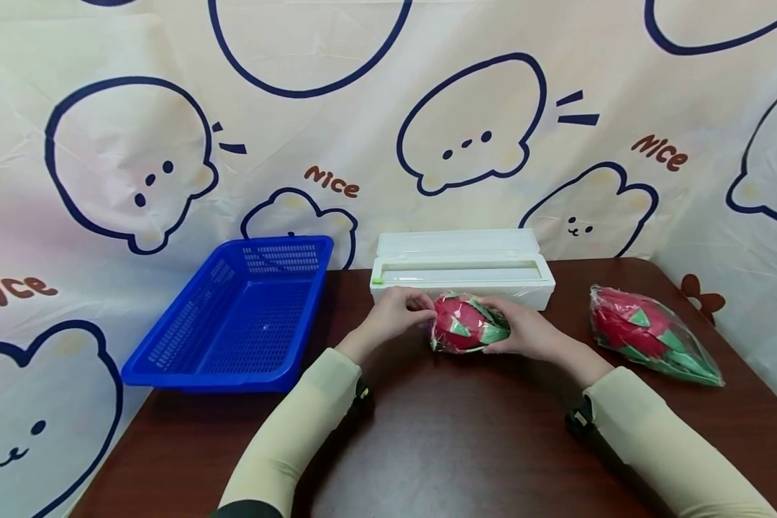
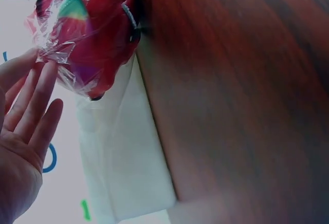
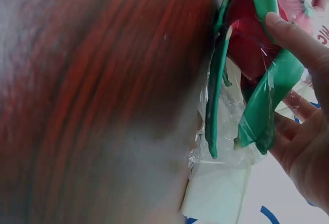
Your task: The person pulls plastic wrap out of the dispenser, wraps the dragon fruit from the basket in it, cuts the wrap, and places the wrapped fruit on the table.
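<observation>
Between the two hands is a red dragon fruit (image 1: pixel 461 321) with green scales, covered in clear plastic film. My left hand (image 1: pixel 398 315) pinches the gathered film at the fruit's left end, thumb against fingertips, as the left wrist view shows at the bunched film (image 2: pixel 55 53). From the right, my right hand (image 1: pixel 521 329) grips the fruit; its thumb lies on a green scale (image 3: pixel 264 0) and its other fingers go behind. Loose film (image 3: pixel 226 152) hangs past the scale tips in the right wrist view. Just behind the fruit stands a white cling film box (image 1: pixel 466 277), its lid raised.
A blue plastic basket (image 1: pixel 291 352) stands on the left of the brown wooden table (image 1: pixel 466 446). On the right lies a second dragon fruit (image 1: pixel 647 334) in clear film. A cartoon-printed cloth (image 1: pixel 362 129) hangs behind the table.
</observation>
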`<state>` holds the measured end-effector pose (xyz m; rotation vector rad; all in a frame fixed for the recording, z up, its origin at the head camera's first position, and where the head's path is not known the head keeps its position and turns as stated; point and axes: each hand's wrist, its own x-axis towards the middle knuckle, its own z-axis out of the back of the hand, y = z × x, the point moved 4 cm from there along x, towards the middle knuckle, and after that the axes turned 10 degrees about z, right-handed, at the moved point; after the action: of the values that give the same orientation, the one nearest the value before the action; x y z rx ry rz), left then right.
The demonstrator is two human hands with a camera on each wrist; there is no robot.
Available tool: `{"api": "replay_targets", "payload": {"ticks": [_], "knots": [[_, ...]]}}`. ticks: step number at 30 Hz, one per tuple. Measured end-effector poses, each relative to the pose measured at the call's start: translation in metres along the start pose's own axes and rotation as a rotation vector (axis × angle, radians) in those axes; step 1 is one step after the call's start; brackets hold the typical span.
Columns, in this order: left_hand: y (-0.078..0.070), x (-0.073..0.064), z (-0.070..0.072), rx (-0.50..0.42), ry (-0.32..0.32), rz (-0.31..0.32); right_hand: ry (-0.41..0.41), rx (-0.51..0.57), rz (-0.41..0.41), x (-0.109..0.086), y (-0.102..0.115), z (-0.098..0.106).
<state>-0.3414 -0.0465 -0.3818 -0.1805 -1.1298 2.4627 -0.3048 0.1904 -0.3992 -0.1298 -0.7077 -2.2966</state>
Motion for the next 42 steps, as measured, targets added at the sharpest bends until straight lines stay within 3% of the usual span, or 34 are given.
{"api": "replay_targets", "payload": {"ticks": [8, 18, 30, 33, 38, 42], "knots": [[0.003, 0.008, -0.008, -0.120, -0.044, 0.098, 0.004, 0.037, -0.022, -0.003, -0.006, 0.002], [0.001, 0.011, -0.008, -0.179, -0.035, 0.168, 0.014, 0.077, -0.025, -0.004, -0.008, 0.002], [0.000, 0.010, -0.003, -0.136, -0.064, 0.062, 0.014, 0.071, -0.004, -0.005, -0.009, 0.000], [0.002, 0.006, -0.003, -0.135, -0.038, 0.055, 0.015, 0.071, -0.021, -0.006, -0.009, 0.000], [0.005, 0.004, -0.011, -0.076, 0.065, 0.062, 0.015, 0.064, -0.028, -0.006, -0.009, 0.001], [0.007, 0.003, -0.016, -0.067, 0.069, 0.071, 0.019, 0.072, -0.037, -0.007, -0.010, 0.001]]}}
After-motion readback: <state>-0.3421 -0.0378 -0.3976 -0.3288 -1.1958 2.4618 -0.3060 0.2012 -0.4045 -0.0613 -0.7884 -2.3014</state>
